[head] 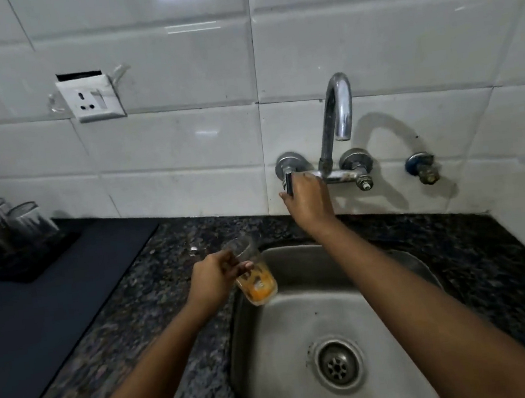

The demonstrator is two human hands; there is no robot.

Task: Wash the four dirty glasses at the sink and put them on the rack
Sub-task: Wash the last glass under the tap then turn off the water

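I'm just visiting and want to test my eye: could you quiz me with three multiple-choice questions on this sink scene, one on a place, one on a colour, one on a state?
1. Where is the right hand?
A. on the tap handle
B. in the sink drain
C. on the wall socket

2. What colour is the residue in the held glass?
A. green
B. orange
C. blue

3. Is water running from the spout?
A. a strong stream
B. none visible
C. the sink is full

Answers: 1 A, its fingers rest on the left handle. 2 B, the glass in the left hand shows orange at its lower part. 3 B, no stream falls, and the sink holds no pooled water.
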